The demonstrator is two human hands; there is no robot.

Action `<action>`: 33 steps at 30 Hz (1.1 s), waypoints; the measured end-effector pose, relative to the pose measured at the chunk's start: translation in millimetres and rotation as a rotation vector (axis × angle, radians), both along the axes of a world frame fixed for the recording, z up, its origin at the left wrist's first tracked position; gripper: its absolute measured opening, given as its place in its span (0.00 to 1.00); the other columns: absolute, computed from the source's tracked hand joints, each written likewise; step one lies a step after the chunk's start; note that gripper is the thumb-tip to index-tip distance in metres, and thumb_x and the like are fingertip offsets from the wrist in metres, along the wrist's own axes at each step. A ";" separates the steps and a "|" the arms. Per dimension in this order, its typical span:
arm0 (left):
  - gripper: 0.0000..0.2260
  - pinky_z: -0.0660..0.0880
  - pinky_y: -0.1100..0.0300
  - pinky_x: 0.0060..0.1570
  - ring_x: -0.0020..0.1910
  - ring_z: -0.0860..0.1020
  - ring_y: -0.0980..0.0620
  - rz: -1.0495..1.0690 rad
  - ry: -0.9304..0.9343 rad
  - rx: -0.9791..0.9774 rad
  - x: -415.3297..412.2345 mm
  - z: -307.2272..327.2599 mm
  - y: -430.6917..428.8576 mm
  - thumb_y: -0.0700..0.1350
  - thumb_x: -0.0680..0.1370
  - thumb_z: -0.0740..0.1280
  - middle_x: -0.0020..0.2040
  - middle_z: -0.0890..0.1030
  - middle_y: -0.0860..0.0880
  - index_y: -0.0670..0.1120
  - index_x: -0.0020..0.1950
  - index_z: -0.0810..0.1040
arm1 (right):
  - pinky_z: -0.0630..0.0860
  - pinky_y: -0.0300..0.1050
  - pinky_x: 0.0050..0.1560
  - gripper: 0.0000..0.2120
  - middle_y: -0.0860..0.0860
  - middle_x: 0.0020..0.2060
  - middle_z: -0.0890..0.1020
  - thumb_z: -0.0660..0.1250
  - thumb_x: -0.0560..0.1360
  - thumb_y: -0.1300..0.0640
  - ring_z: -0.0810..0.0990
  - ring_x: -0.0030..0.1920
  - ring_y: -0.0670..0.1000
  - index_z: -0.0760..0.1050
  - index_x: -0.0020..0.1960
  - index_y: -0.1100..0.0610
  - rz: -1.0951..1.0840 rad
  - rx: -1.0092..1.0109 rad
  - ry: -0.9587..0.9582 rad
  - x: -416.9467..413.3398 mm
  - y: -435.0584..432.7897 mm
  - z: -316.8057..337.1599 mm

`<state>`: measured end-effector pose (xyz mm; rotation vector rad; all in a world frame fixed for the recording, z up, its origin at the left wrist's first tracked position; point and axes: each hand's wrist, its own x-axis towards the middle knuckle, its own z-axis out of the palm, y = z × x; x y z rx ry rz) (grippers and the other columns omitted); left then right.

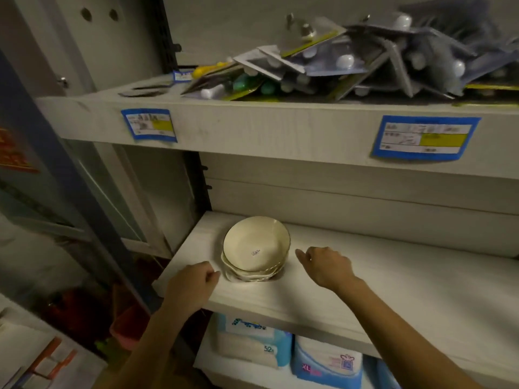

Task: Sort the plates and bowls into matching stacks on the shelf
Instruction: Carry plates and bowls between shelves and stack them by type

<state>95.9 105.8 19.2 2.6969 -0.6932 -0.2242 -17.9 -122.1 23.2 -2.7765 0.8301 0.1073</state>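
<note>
At the left, the left hand [193, 282] rests on the front part of the shelf [393, 293], its fingers curled into a loose fist that grasps nothing; its knuckles are just beside the stack, and contact cannot be made out. Next comes the stack of dishes [252, 272], the only crockery in view, near the shelf's left end and close to its front edge. On top is a cream bowl [255, 242] with a dark rim and a small label inside. Under it lie wavy-edged pieces [238, 276], whether plates or shallow bowls is hard to tell. Their rims look unlike the top bowl's, so the pile seems mixed, and I judge the sorting barely begun: one heap where matching stacks are wanted, and the rest of the shelf to the right free to take a second stack. The dishes are round, so they have no long axis of their own; they open upward, the top bowl tipped slightly toward the viewer, and the stack's axis is upright. To the right, the right hand [327, 265] hovers just beside the stack, released, its fingers relaxed and pointing at the bowl's rim, holding nothing.
</note>
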 end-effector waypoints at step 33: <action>0.11 0.68 0.58 0.36 0.37 0.74 0.49 -0.057 0.196 0.131 89.1 -55.3 -53.5 0.48 0.77 0.60 0.41 0.75 0.45 0.41 0.42 0.74 | 0.70 0.48 0.41 0.15 0.59 0.40 0.80 0.55 0.78 0.54 0.76 0.41 0.59 0.76 0.42 0.61 -0.667 0.245 -0.294 -80.1 -19.4 -21.3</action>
